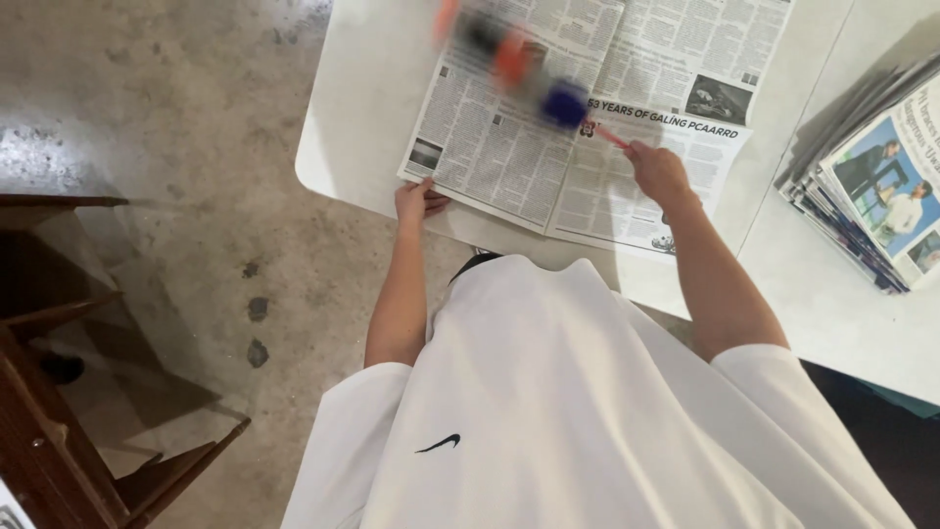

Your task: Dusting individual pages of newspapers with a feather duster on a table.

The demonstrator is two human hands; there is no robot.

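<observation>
Newsprint covers the near part of our smooth white bench (372,118), whose corner is rounded: a thin, grey-printed open newspaper (578,127), spread flat with a fold running down its middle and its near edge lying close to the bench edge. Our left hand (415,201) presses down on the sheet's near left corner, fingers (427,188) laid flat on the paper and holding nothing. Our right hand (658,171) sits above the right-hand page with its fingers curled shut around the thin pink-red handle of a brush-like tool (566,103). The tool runs up and left from the fist to a dark blue rounded head over the centre fold; it is smeared by motion, so we cannot tell its exact shape or whether it touches the paper. Further up the sheet lie blurred orange and dark shapes (499,44) that we cannot make out. At the right side of the bench, well apart from the sheet, rests a thick, slightly fanned stack of folded newspapers (871,186) with colour photographs on top. Below the bench we see mottled, stained grey concrete floor (196,127), and at the left dark brown wooden furniture (59,411) with angled rails.
</observation>
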